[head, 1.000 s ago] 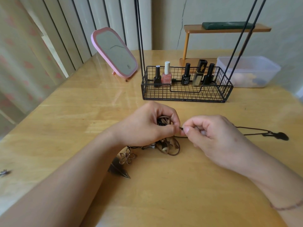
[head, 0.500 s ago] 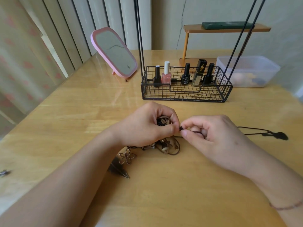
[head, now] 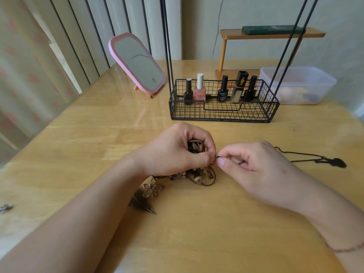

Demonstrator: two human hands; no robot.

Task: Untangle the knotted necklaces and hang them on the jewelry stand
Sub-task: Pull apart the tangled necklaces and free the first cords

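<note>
Right now, from the head camera, the left hand [head: 177,149] is curled tight around a bunch of tangled necklaces [head: 195,148]. More of the tangle spills out under that hand onto the wooden table [head: 98,134], with brown loops, a little metal flower [head: 152,188] and a dark leaf charm [head: 141,203].

The right hand [head: 254,166] pinches one thin black cord [head: 218,156] between thumb and first finger, right next to the left thumb. That cord seems to run on to the right, across the table, to a dark pendant [head: 334,162] lying well apart from the hands.

Behind the hands stands the jewelry stand [head: 222,115], a black wire basket with tall thin rods going up out of the picture. Small nail polish bottles [head: 200,89] sit in the basket. No necklace shows on the stand, though its top is out of view.

The step looks like pulling the black cord free of the knot. It is best to tug softly and slowly. The left hand should loosen a bit so the loops can slide. If the cord sticks, wiggle the knot open instead of pulling hard, or the knot may get tighter or the cord may snap.

A pink mirror [head: 137,64] and a clear plastic box [head: 299,83] sit farther back.
</note>
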